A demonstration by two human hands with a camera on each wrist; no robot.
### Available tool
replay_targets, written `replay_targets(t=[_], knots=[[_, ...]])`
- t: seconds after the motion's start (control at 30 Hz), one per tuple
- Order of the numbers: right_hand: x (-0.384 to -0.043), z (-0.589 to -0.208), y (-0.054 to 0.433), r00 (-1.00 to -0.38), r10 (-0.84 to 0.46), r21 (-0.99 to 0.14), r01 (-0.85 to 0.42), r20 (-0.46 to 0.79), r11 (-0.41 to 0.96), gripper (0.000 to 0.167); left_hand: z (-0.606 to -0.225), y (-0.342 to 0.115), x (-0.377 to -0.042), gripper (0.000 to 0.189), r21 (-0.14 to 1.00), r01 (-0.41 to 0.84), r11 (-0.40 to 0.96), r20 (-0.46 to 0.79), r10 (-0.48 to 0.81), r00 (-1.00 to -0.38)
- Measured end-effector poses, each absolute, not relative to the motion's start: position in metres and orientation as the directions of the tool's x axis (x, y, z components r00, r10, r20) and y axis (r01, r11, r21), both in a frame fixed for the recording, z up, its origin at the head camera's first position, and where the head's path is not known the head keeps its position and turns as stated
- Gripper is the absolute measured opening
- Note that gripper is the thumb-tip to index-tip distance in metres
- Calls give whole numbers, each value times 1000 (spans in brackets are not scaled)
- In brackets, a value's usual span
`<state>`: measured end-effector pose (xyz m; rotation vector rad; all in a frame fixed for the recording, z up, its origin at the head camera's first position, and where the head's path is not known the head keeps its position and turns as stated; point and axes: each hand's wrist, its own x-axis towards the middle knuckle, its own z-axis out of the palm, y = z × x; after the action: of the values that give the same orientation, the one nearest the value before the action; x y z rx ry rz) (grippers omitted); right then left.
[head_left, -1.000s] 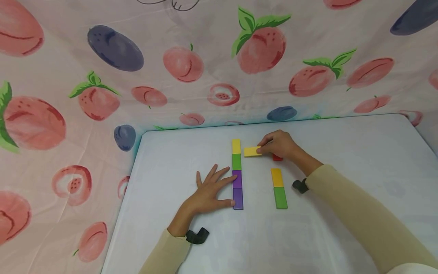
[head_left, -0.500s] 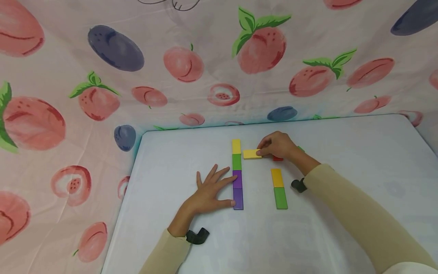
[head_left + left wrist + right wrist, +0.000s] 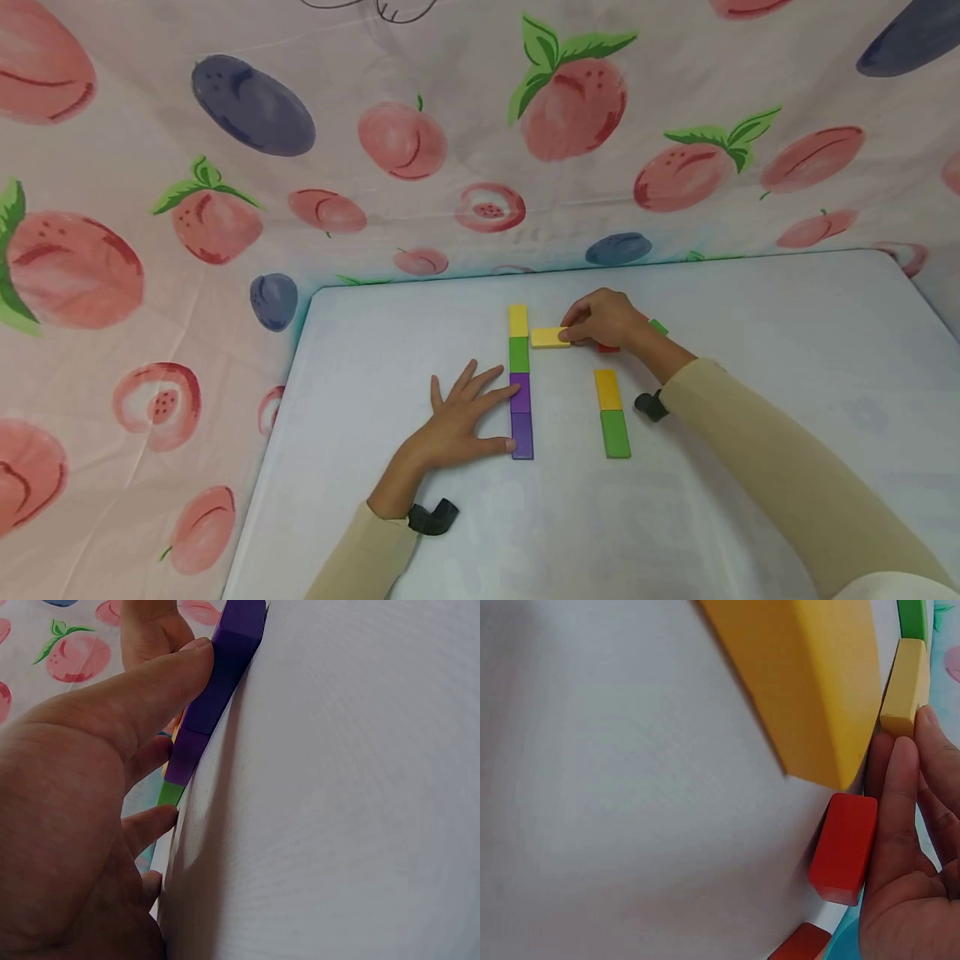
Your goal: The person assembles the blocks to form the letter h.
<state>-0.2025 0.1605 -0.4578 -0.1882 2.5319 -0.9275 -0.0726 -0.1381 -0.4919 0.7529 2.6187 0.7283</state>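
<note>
right hand: pinching yellow block, perhaps touching green block | left hand: spread, touching purple blocks

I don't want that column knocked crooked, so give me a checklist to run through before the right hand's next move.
1. Right hand grips the loose yellow block: ok, thumb and finger pinch its end.
2. Left hand on the column: ok, thumb and a finger touch its purple blocks.
3. Column straight: ok, four blocks line up end to end.
4. Loose yellow block touching the column's green block: cannot tell; any gap is thin.
5. Red block clear of the right hand: cannot tell; they look very close.
</note>
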Motion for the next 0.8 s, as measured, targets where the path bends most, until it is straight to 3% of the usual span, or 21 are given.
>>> replay_targets(t=[0.8], knots=[[-203, -459, 158, -894, -275, -644, 19, -353, 765, 29, -493, -138, -73, 80, 553, 403, 729, -153, 564, -811]])
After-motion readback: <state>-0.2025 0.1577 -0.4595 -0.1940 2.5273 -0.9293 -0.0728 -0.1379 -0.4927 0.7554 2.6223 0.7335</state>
